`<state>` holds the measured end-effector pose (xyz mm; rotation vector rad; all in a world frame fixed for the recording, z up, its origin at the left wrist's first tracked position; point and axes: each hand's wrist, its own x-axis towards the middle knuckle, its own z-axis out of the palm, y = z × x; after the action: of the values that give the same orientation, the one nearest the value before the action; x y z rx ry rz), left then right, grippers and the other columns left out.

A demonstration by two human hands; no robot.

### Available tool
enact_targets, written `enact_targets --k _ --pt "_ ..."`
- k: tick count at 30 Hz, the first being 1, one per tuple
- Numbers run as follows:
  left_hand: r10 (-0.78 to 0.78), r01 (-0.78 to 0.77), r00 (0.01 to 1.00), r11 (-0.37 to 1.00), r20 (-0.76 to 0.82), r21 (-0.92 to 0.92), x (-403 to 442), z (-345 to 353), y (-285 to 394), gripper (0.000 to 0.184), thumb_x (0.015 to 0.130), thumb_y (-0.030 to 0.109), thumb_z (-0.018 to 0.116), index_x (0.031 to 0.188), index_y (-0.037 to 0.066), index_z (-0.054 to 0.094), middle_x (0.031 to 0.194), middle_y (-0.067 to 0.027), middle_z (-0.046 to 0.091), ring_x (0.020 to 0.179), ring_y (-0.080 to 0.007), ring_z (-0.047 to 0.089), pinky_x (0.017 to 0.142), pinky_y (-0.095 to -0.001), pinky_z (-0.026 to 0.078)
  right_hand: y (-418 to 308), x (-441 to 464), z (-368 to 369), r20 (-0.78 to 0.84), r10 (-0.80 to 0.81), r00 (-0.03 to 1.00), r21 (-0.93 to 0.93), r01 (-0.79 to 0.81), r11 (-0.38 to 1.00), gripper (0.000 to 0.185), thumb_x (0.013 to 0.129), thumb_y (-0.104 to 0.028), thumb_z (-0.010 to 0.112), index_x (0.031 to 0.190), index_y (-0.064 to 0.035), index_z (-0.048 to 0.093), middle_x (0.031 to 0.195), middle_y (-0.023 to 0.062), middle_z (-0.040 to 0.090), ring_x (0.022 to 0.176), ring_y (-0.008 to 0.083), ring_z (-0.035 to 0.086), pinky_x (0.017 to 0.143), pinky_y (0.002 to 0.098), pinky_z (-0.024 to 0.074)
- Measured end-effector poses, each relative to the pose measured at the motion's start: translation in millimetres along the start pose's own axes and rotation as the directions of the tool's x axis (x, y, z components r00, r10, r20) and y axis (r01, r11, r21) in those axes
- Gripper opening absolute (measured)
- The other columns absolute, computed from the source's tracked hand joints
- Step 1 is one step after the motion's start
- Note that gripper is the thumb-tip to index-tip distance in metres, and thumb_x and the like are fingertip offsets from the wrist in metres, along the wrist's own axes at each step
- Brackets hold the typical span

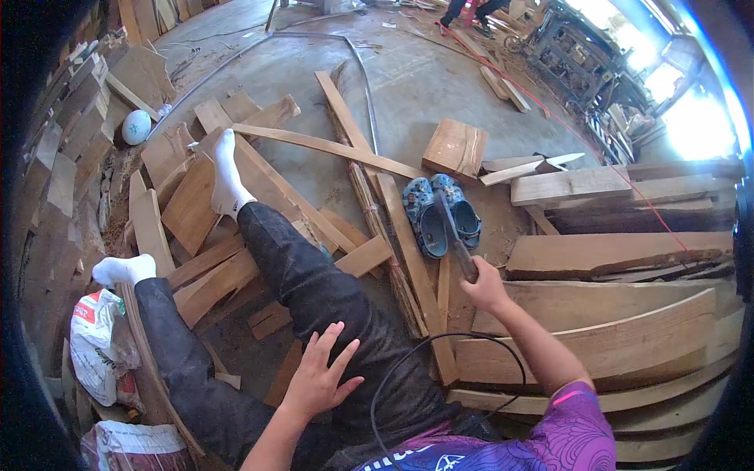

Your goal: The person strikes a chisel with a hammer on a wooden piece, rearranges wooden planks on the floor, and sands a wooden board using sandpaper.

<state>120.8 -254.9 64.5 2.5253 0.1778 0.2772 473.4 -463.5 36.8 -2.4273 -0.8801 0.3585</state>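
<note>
My right hand (485, 284) is closed around the dark grip of a long, narrow grey-bladed tool (451, 213); its exact kind is unclear. The blade points away from me, over a pair of blue patterned clogs (430, 224) on the floor. My left hand (318, 370) is open, fingers spread, at my thigh in black trousers (302, 286), and holds nothing. My feet wear white socks (228, 177) and lie over loose wooden boards (196, 200). A black cable (385, 385) loops in front of my body.
Stacked planks (613, 255) lie at my right, and piled wood (59, 180) rises at the left. A square wood block (455, 147) sits beyond the clogs. White sacks (98, 345) stand at lower left. A red line (550, 114) crosses toward machinery (577, 59). Another person's legs (471, 12) show far off.
</note>
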Motion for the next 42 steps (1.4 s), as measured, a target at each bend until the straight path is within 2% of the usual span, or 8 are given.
enact_targets --k 6,14,16,19,20,22,27,42 --pt "-0.072 0.065 0.994 0.994 0.078 0.086 -6.2 18.7 4.1 0.062 0.090 0.047 0.065 0.142 0.016 0.048 0.154 -0.0175 0.030 0.146 -0.0362 0.026 0.117 -0.0580 0.020 61.9 -76.2 95.4 -0.147 0.329 0.933 0.162 -0.306 0.938 0.044 0.076 -0.031 0.076 0.099 0.0053 0.064 0.091 0.0225 0.066 0.086 0.0332 0.066 0.078 0.0424 0.0515" --pt "-0.136 0.134 0.990 0.988 0.027 0.074 -4.4 34.9 2.4 0.059 0.091 0.049 0.062 0.140 0.020 0.050 0.154 -0.0131 0.031 0.146 -0.0329 0.026 0.118 -0.0571 0.016 22.8 -78.1 113.8 0.317 0.543 0.778 0.552 -0.617 0.561 0.041 0.082 -0.028 0.073 0.107 0.0037 0.062 0.084 0.0156 0.067 0.081 0.0264 0.065 0.073 0.0415 0.0518" --pt "-0.149 0.147 0.989 0.986 0.019 0.084 -0.9 37.6 4.4 0.057 0.091 0.048 0.063 0.140 0.021 0.051 0.154 -0.0129 0.032 0.146 -0.0324 0.027 0.119 -0.0557 0.014 78.8 57.1 119.3 -0.275 0.010 0.961 0.192 0.045 0.980 0.035 0.090 -0.024 0.067 0.112 0.0026 0.060 0.087 0.0151 0.066 0.080 0.0251 0.064 0.070 0.0402 0.0505" --pt "-0.167 0.163 0.986 0.981 0.026 0.105 0.0 37.6 6.6 0.057 0.090 0.046 0.064 0.140 0.022 0.051 0.154 -0.0117 0.033 0.146 -0.0308 0.028 0.120 -0.0541 0.014 84.8 306.4 38.7 -0.677 0.389 0.625 0.475 -0.033 0.880 0.051 0.096 -0.036 0.058 0.124 0.0062 0.052 0.114 0.0310 0.061 0.106 0.0415 0.061 0.091 0.0488 0.0465" --pt "-0.178 0.173 0.983 0.980 0.044 0.101 2.9 32.0 7.5 0.057 0.090 0.045 0.064 0.140 0.023 0.051 0.154 -0.0113 0.033 0.146 -0.0304 0.028 0.120 -0.0541 0.014 18.4 300.7 10.9 -0.507 0.639 0.579 0.705 -0.147 0.693 0.060 0.097 -0.039 0.054 0.130 0.0105 0.046 0.129 0.0346 0.053 0.121 0.0465 0.052 0.102 0.0515 0.0400" --pt "-0.196 0.192 0.979 0.978 0.056 0.078 7.8 23.7 9.5 0.057 0.089 0.043 0.066 0.140 0.023 0.051 0.155 -0.0097 0.033 0.146 -0.0294 0.029 0.120 -0.0544 0.014 -19.5 302.7 43.6 -0.552 0.211 0.807 0.465 0.087 0.881 0.065 0.097 -0.037 0.055 0.135 0.0128 0.040 0.136 0.0334 0.050 0.125 0.0465 0.049 0.107 0.0489 0.0373" --pt "-0.190 0.186 0.981 0.978 0.032 0.097 5.8 39.8 4.0 0.055 0.092 0.046 0.061 0.141 0.024 0.051 0.155 -0.0085 0.032 0.147 -0.0282 0.026 0.119 -0.0558 0.014 -87.8 182.0 147.8 0.042 -0.062 0.997 0.421 0.038 0.906 0.055 0.094 -0.030 0.063 0.136 0.0002 0.045 0.128 0.0233 0.059 0.115 0.0373 0.061 0.098 0.0421 0.0470" --pt "-0.203 0.199 0.978 0.977 0.042 0.082 -10.1 29.8 3.0 0.057 0.093 0.047 0.060 0.143 0.024 0.047 0.156 -0.0085 0.029 0.148 -0.0292 0.024 0.119 -0.0568 0.017 -117.9 83.3 136.8 0.472 -0.097 0.876 0.622 -0.253 0.741 0.034 0.099 -0.027 0.058 0.114 0.0033 0.060 0.100 0.0131 0.070 0.090 0.0213 0.069 0.081 0.0355 0.0547"
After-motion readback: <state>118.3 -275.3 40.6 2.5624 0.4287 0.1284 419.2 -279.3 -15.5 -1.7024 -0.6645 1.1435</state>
